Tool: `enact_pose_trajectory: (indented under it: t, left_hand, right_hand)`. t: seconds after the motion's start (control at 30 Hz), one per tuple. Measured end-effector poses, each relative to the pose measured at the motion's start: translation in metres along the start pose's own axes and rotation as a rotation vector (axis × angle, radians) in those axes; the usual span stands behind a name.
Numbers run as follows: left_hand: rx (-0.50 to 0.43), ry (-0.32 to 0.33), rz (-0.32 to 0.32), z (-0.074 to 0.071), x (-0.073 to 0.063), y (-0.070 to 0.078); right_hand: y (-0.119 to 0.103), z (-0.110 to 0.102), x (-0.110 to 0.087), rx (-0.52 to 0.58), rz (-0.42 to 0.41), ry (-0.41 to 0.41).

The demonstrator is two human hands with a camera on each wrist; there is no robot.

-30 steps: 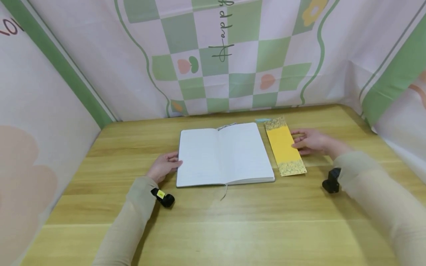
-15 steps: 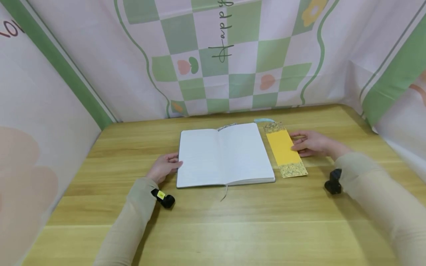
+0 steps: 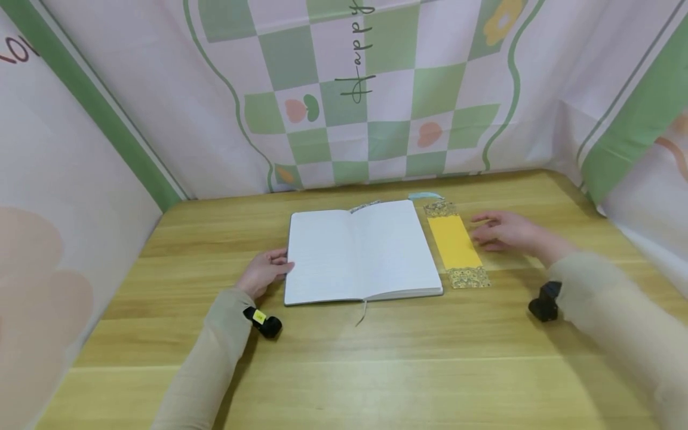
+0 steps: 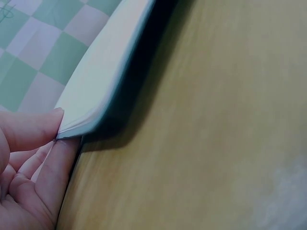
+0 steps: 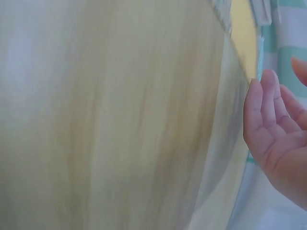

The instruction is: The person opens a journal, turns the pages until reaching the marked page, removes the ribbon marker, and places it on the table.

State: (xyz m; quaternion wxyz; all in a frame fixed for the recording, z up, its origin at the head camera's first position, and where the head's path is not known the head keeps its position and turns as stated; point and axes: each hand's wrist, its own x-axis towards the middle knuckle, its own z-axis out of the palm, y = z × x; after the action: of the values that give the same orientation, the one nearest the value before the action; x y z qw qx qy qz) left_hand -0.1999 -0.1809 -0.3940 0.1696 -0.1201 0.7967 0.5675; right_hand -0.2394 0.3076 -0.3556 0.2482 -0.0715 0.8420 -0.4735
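Note:
An open notebook (image 3: 322,257) with lined pages lies on the wooden table. My left hand (image 3: 262,273) pinches its left edge; in the left wrist view the thumb (image 4: 36,128) is on the page and a finger is under the cover. To the notebook's right lies a yellow bookmark (image 3: 454,242) with patterned bands at both ends. A light blue tassel (image 3: 426,195) lies beyond its far end. Just right of the bookmark is my right hand (image 3: 502,232), thumb and fingers spread apart and nothing held. The right wrist view shows its fingertips close to the bookmark's edge (image 5: 244,43).
A grey ribbon (image 3: 362,312) hangs from the notebook's near edge. Something patterned (image 3: 365,206) peeks out behind its far edge. Printed cloth (image 3: 387,137) with green checks hangs behind the wooden table (image 3: 355,370), and more cloth stands at both sides.
The bookmark, earlier held tilted at its right edge by my right hand, now lies flat. My right hand has let go and drawn slightly right. The left hand has stayed on the notebook.

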Motion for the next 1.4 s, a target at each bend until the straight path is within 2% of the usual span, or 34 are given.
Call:
enact_pose_trajectory:
  t: [0.2,0.43,0.73,0.87,1.0,1.1,1.27,1.4]
  left_hand:
    - [0.0,0.0,0.004,0.0,0.001,-0.001]
    - [0.006,-0.007,0.024,-0.001,0.001,-0.002]
    - [0.006,0.0,0.02,-0.001,0.0,-0.001]
    - [0.005,-0.001,0.026,-0.001,0.0,-0.001]
    - [0.002,-0.001,0.029,-0.002,0.001,-0.002]
    - [0.005,-0.002,0.035,-0.002,0.001,-0.003]
    - [0.002,-0.005,0.029,-0.001,0.001,-0.003]
    - [-0.004,0.001,0.02,-0.001,0.001,-0.002]
  right_hand:
    - [-0.014,0.013,-0.008,-0.043,-0.058,0.053]
    - [-0.029,0.036,-0.008,-0.077,-0.14,0.105]
    - [-0.064,0.078,-0.014,-0.387,-0.38,0.2]
    - [-0.073,0.095,-0.013,-0.512,-0.488,0.211]
    - [-0.078,0.11,-0.006,-0.651,-0.584,0.182]
    - [-0.079,0.121,-0.001,-0.738,-0.618,0.123]
    - [-0.083,0.137,0.004,-0.828,-0.592,0.01]
    - [-0.088,0.145,0.005,-0.872,-0.544,-0.049]
